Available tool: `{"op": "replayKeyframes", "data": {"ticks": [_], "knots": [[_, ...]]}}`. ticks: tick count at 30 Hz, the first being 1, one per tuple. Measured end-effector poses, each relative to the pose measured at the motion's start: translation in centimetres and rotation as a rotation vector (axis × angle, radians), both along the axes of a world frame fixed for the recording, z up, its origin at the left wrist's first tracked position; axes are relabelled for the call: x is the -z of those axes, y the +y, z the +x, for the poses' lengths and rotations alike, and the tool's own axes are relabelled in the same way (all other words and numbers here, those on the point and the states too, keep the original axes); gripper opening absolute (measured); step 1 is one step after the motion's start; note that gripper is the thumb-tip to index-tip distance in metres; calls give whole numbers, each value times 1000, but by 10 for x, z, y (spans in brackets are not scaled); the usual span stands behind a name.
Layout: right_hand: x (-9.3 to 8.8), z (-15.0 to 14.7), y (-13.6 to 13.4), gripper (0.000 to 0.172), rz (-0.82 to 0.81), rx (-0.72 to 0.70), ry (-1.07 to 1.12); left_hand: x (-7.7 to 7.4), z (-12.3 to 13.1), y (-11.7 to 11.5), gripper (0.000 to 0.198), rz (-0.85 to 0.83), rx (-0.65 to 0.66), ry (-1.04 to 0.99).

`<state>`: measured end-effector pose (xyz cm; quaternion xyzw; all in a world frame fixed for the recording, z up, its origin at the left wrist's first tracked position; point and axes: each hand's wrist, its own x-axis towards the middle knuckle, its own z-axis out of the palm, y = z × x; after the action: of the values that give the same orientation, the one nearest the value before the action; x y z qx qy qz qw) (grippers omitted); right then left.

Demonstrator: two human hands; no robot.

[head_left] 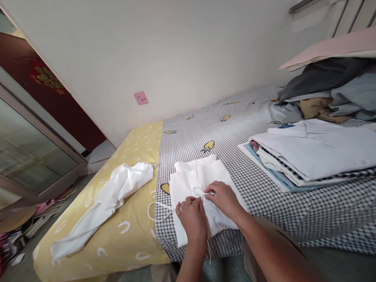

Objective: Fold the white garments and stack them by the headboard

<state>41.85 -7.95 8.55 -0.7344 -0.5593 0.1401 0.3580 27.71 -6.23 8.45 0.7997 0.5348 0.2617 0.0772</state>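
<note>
A folded white garment lies on the checked part of the bed, right in front of me. From it comes a white drawstring, which loops out to the left onto the checked cloth; a thin end also hangs down past the bed's front edge. My left hand rests low on the garment, its fingers curled and pinched at the drawstring. Beside it my right hand is closed with the cord between thumb and forefinger. The fingertips of both hands nearly meet over the middle of the garment.
A crumpled white garment lies on the yellow bedding to the left. To the right is a stack of folded shirts, with a heap of dark and grey clothes behind. The wall borders the bed's far side.
</note>
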Motion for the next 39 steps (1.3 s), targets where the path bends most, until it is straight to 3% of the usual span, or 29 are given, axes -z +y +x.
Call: {"op": "replayKeyframes", "data": {"ticks": [12,39], "knots": [[5,-10,2,12,66,8,-18,1,-1,-3,31,34,11,137],[6,-7,0,13,36,-43,-19,0,-3,-3,31,6,19,91]]}}
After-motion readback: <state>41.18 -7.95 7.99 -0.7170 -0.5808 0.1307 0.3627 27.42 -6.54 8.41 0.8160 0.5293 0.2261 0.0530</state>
